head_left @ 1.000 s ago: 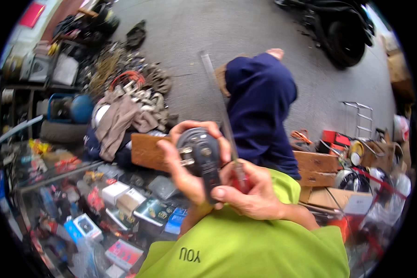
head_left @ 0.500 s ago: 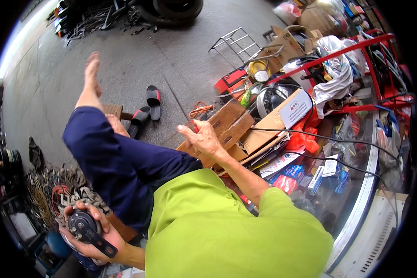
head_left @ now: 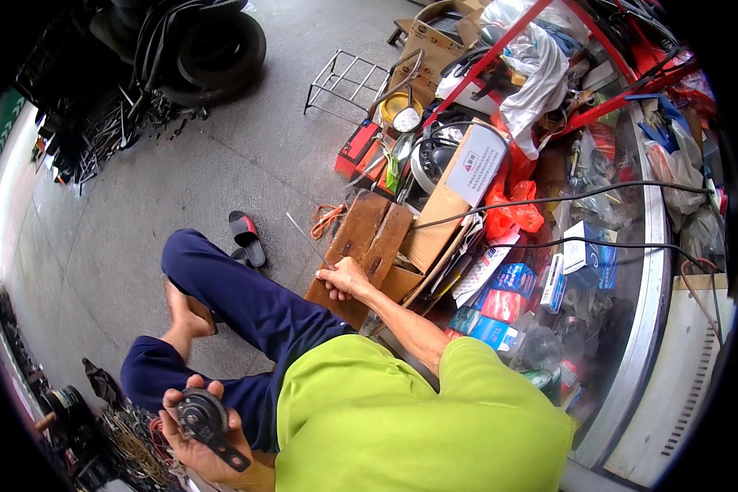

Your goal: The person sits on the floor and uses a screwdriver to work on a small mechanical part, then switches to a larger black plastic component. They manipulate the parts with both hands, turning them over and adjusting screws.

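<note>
Item: left hand [head_left: 197, 455], between seven and eight o'clock from picture centre; fingers wrapped about a round black horn [head_left: 202, 414], its bracket pointing toward five o'clock.

Item: sandal [head_left: 246, 238], black and red, on the floor at about ten o'clock from the right hand.

Item: screwdriver [head_left: 309, 240], thin shaft angled between ten and eleven o'clock from the right hand.

Item: right hand [head_left: 346, 280], near centre, grasping the screwdriver, handle mostly hidden; wooden board [head_left: 357, 232] toward one o'clock.

Change: a second ago both hands met over the horn; now they stand well apart, so the tool is off the horn.
</note>
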{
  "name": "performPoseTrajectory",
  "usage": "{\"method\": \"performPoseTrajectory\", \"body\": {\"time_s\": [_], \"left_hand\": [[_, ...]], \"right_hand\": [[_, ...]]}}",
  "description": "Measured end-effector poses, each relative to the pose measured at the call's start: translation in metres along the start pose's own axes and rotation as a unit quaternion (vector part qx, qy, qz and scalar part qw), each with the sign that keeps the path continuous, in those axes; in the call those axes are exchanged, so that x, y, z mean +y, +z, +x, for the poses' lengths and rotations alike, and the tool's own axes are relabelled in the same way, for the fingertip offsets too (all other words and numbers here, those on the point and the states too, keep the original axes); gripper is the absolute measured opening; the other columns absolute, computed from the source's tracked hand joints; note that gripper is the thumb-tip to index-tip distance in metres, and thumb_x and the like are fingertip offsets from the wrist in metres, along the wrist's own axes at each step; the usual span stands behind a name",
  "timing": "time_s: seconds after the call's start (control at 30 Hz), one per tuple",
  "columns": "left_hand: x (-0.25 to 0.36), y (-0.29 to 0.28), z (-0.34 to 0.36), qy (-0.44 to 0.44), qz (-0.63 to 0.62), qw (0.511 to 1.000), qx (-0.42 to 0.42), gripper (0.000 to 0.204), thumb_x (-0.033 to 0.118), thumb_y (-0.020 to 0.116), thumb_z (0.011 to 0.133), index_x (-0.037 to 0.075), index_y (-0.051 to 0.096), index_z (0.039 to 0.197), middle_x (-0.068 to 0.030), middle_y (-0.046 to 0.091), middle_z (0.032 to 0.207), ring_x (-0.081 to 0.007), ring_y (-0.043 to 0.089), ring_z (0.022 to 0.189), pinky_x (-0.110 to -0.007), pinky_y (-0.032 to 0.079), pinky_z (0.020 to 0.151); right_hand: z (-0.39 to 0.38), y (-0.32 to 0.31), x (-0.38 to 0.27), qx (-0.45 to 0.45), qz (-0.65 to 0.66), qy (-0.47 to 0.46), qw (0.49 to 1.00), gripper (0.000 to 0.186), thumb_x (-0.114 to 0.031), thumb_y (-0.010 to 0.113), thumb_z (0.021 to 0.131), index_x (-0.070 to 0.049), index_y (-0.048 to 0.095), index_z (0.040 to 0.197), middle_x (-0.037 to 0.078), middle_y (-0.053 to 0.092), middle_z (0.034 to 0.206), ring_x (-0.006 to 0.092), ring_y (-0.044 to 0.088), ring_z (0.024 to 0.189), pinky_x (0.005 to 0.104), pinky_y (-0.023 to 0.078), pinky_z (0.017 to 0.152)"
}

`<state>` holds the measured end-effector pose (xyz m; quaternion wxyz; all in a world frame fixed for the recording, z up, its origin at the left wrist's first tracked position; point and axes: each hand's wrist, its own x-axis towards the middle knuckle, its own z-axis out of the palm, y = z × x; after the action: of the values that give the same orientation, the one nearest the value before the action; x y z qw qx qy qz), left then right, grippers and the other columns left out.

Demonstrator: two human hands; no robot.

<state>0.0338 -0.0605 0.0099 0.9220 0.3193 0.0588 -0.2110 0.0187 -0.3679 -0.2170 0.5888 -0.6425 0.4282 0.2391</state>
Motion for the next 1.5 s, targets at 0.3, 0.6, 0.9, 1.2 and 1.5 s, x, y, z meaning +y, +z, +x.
{"method": "performPoseTrajectory", "body": {"time_s": [0.3, 0.6, 0.9, 1.2, 1.5], "left_hand": [[0.004, -0.042, 0.033, -0.091, -0.09, 0.991, 0.033, 0.027, 0.019, 0.035, 0.097, 0.004, 0.046, 0.117, -0.0248, 0.05, 0.127, -0.0402, 0.058, 0.109, -0.051, 0.06, 0.068], [0.021, -0.045, 0.162, -0.162, 0.112, 0.968, 0.156, 0.019, 0.02, 0.044, 0.092, 0.006, 0.052, 0.101, -0.0139, 0.061, 0.092, -0.0231, 0.067, 0.073, -0.027, 0.055, 0.039], [0.034, -0.11, 0.313, -0.192, 0.088, 0.977, 0.012, 0.022, 0.023, 0.044, 0.095, 0.006, 0.055, 0.106, -0.0204, 0.06, 0.109, -0.0267, 0.067, 0.088, -0.033, 0.058, 0.045], [-0.006, -0.118, 0.325, -0.337, 0.161, 0.924, 0.08, 0.029, 0.027, 0.047, 0.092, 0.004, 0.054, 0.109, -0.0207, 0.064, 0.093, -0.0309, 0.068, 0.072, -0.039, 0.059, 0.043], [-0.047, -0.162, 0.377, -0.437, 0.228, 0.866, -0.087, 0.025, 0.03, 0.052, 0.089, 0.008, 0.061, 0.082, -0.0038, 0.063, 0.082, -0.021, 0.058, 0.084, -0.039, 0.044, 0.078]], "right_hand": [[0.005, 0.0, -0.008, 0.014, 0.049, 0.039, 0.998, 0.04, -0.036, 0.066, 0.081, -0.002, 0.058, 0.061, 0.01, 0.059, 0.05, 0.0121, 0.049, 0.033, 0.0244, 0.036, 0.032], [0.005, 0.002, -0.006, 0.08, -0.001, 0.042, 0.996, 0.048, -0.042, 0.066, 0.078, -0.001, 0.058, 0.055, 0.007, 0.055, 0.046, 0.0154, 0.053, 0.037, 0.0287, 0.04, 0.036], [0.008, 0.004, -0.014, 0.095, 0.01, 0.09, 0.991, 0.049, -0.04, 0.07, 0.08, 0.001, 0.058, 0.056, 0.007, 0.055, 0.048, 0.0142, 0.054, 0.037, 0.0271, 0.039, 0.034], [0.003, 0.005, -0.02, 0.081, 0.016, 0.132, 0.988, 0.044, -0.039, 0.066, 0.083, 0.001, 0.062, 0.065, 0.009, 0.06, 0.053, 0.0147, 0.055, 0.037, 0.0278, 0.043, 0.036], [0.023, 0.027, 0.02, 0.322, -0.091, -0.045, 0.941, 0.044, -0.044, 0.064, 0.077, -0.001, 0.069, 0.085, 0.021, 0.067, 0.079, 0.0369, 0.066, 0.075, 0.0448, 0.052, 0.067]]}}
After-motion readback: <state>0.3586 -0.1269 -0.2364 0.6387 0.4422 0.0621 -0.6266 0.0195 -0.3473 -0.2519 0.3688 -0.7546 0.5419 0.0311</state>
